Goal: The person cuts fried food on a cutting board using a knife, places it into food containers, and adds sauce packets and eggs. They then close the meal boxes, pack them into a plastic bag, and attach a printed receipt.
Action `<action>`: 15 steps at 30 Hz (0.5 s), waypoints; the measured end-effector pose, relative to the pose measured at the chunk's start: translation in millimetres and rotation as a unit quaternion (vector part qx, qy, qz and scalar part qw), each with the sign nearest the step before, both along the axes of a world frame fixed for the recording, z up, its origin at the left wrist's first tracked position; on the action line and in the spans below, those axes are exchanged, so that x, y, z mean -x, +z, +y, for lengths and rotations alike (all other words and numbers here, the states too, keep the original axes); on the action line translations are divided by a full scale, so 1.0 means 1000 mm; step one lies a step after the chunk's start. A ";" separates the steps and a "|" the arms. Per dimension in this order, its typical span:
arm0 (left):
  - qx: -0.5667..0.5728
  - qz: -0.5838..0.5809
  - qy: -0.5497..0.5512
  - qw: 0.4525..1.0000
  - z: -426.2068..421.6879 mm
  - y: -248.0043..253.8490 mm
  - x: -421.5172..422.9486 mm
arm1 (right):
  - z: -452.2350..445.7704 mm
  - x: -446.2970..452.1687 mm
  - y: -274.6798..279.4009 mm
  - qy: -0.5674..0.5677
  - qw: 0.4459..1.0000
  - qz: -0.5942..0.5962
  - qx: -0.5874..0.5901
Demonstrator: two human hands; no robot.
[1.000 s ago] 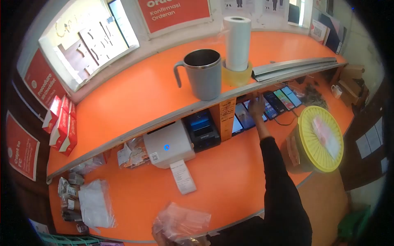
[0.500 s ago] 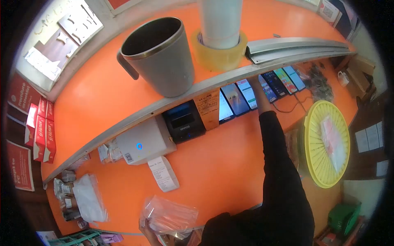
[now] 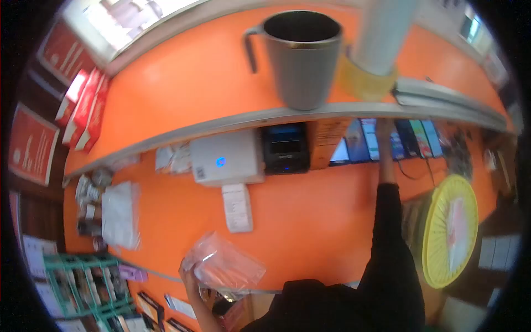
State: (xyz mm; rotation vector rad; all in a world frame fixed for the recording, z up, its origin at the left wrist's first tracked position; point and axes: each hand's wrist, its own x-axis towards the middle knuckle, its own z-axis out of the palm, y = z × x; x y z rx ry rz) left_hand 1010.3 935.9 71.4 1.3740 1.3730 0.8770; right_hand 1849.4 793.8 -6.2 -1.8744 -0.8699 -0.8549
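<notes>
My left hand (image 3: 189,272) is closed on the edge of a clear plastic bag (image 3: 227,265) at the counter's front edge. The bag hangs out to the right of the hand, flat and see-through. With the black-sleeved arm stretched forward, my right hand (image 3: 383,134) is among the row of smartphones under the shelf. It lies between a lit phone (image 3: 370,139) on its left and another phone (image 3: 396,145) on its right. Blur and the shelf edge hide its fingers, so I cannot tell whether it touches a phone.
A grey mug (image 3: 307,66) and a tape roll (image 3: 368,80) stand on the upper shelf (image 3: 182,83). Beneath are a white printer (image 3: 227,157) with a receipt (image 3: 237,207) and a black device (image 3: 285,148). A yellow-lidded tub (image 3: 437,238) stands right; white bags (image 3: 120,216) lie left.
The view has swung left and downward, so the counter items appear farther right and the green rack shows more. My left hand still holds the bag; my right hand stays among the phones.
</notes>
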 end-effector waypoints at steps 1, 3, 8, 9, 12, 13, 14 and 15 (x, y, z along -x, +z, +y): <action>-0.004 -0.002 0.024 1.000 -0.003 0.004 -0.003 | 0.000 0.012 0.005 0.000 0.991 0.086 -0.100; 0.018 -0.051 0.007 0.999 -0.008 0.011 -0.012 | 0.005 0.127 0.099 -0.074 0.958 0.173 -0.214; 0.054 -0.082 0.024 0.995 -0.017 0.023 -0.020 | 0.013 0.345 0.065 0.100 0.916 0.328 -0.209; 0.067 -0.084 0.016 0.994 -0.017 0.021 -0.016 | 0.019 0.387 0.070 0.226 0.869 0.415 -0.145; 0.056 -0.092 0.026 0.994 -0.007 -0.011 -0.002 | 0.061 0.477 0.085 0.367 0.767 0.522 -0.059; 0.050 -0.097 0.033 0.993 -0.004 -0.006 -0.005 | 0.072 0.495 0.099 0.373 0.751 0.544 -0.034; 0.014 -0.140 0.066 0.988 0.002 -0.002 -0.012 | 0.083 0.504 0.100 0.382 0.751 0.538 -0.032; -0.023 -0.183 0.097 0.978 0.006 -0.001 -0.014 | 0.096 0.511 0.093 0.371 0.762 0.528 -0.060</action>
